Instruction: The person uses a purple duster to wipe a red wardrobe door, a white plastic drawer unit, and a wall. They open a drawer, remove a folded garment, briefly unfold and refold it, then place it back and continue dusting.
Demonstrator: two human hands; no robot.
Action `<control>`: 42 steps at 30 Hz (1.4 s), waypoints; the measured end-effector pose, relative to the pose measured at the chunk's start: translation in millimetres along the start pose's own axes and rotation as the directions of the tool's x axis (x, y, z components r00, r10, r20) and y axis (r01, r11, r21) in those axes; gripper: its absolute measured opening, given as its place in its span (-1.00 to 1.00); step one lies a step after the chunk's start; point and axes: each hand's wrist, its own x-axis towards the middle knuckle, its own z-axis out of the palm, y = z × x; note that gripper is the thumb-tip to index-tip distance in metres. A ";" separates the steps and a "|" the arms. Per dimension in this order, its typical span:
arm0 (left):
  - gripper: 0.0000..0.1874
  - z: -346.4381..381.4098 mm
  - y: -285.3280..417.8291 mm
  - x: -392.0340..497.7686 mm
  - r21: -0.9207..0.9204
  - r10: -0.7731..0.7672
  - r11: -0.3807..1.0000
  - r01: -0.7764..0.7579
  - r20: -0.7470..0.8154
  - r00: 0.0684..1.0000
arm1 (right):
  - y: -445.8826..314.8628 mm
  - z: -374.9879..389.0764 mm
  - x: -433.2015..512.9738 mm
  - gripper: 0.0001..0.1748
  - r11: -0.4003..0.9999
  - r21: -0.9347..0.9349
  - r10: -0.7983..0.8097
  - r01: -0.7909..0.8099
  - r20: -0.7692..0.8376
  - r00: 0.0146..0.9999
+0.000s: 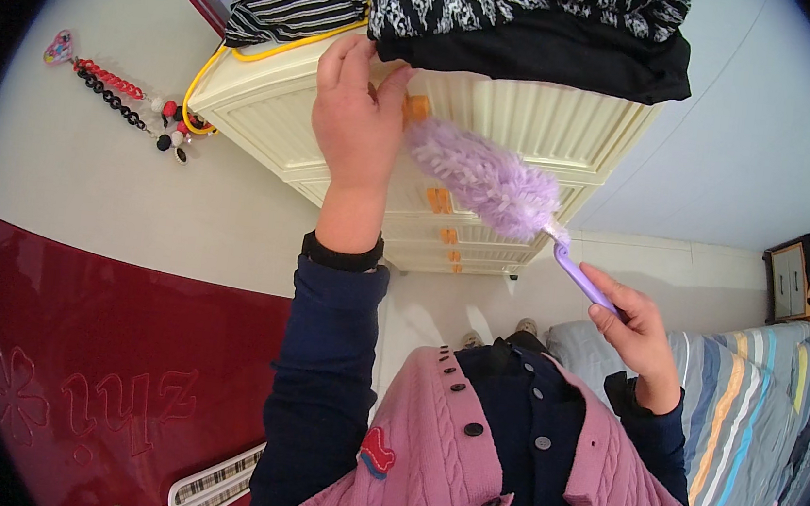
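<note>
My right hand (633,326) is wrapped around the purple plastic handle of a fluffy lilac duster (489,180). The duster's head lies in front of a cream plastic drawer cabinet (534,123), its tip close to the top orange handle (416,109). My left hand (357,106) is at the cabinet's top front edge. Its fingertips meet the lower edge of folded black cloth (541,54), and whether they pinch it is hidden. Black-and-white patterned fabric (436,0) lies on that cloth.
A striped black-and-white bag (297,5) and yellow cord (205,84) sit at the cabinet's left. Beaded chains (110,82) lie on a pale surface. A dark red glossy panel (134,329) bears raised lettering. A bed with striped bedding (734,402) is at right, near a small cabinet (788,279).
</note>
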 end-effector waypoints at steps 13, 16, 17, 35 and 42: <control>-0.52 4.9 -2.7 -65.0 -0.215 -0.403 0.877 0.430 0.160 0.901 | 5.3 -3.3 -5.3 -0.48 0.993 0.055 0.108 -0.107 -0.021 0.994; -0.55 9.5 -7.3 -70.0 -0.206 -0.412 0.872 0.445 0.182 0.893 | 5.2 -4.5 -5.8 -0.49 0.989 0.068 0.135 -0.132 -0.032 0.990; -0.56 11.5 -8.1 -70.7 -0.250 -0.419 0.856 0.453 0.179 0.890 | 5.2 -4.7 -5.8 -0.48 0.988 0.076 0.137 -0.134 -0.035 0.990; -0.66 17.9 -10.9 -67.0 -0.452 -0.506 0.714 0.535 0.194 0.840 | 5.7 -3.7 -12.4 -0.48 0.971 0.109 0.215 -0.212 -0.023 0.976; -0.72 6.3 -8.7 -71.6 -0.325 -0.524 0.757 0.566 0.215 0.824 | 7.7 -3.7 -12.6 -0.48 0.972 0.115 0.209 -0.205 -0.025 0.978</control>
